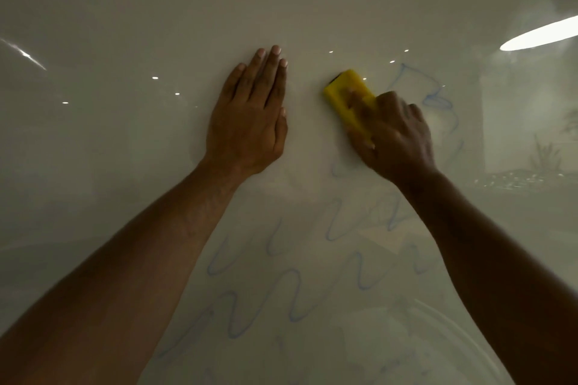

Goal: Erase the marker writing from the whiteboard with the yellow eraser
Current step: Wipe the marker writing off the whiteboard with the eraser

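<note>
1. Here, my left hand (250,119) lies flat on the whiteboard (125,25), fingers straight and close together, palm pressed to the glossy surface and holding nothing.
2. My right hand (397,137) is closed around the yellow eraser (345,94), pressing it against the board just to the right of my left hand, with a bare strip of board between them.
3. The eraser sticks out up and to the left beyond my right fingers (356,100), which are laid over its back; my thumb side wraps its lower edge. A dark pad shows at its far top corner.
4. My right hand looks a little blurred, so I cannot make out each fingertip clearly.
5. Blue marker writing (281,300) runs in wavy, looping lines below both hands, between my forearms and down toward the bottom edge.
6. More faint blue strokes (438,97) sit just right of my right hand, above and beside my knuckles.
7. The board around the eraser and under my left hand looks free of marks.
</note>
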The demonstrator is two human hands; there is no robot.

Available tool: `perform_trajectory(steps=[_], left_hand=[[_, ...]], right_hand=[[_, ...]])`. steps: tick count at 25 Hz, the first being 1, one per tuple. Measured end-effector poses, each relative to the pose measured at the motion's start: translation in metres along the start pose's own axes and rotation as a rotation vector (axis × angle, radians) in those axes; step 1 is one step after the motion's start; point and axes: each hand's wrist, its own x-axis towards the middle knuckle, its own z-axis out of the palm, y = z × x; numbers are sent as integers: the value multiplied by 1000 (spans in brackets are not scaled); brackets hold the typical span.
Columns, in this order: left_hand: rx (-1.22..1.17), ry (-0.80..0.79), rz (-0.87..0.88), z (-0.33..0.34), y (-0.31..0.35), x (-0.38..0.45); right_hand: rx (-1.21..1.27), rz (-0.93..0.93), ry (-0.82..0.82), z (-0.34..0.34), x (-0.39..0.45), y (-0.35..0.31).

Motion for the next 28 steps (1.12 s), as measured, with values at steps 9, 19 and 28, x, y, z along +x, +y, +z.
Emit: perform_trajectory(steps=[9,19,28], left_hand=[[16,7,0,2,3,6],[15,-29,6,3,19,20],[-2,1,21,13,42,35]], right_hand=[[95,304,27,2,5,4],[94,437,35,8,9,6],[-1,96,-27,5,-15,27]])
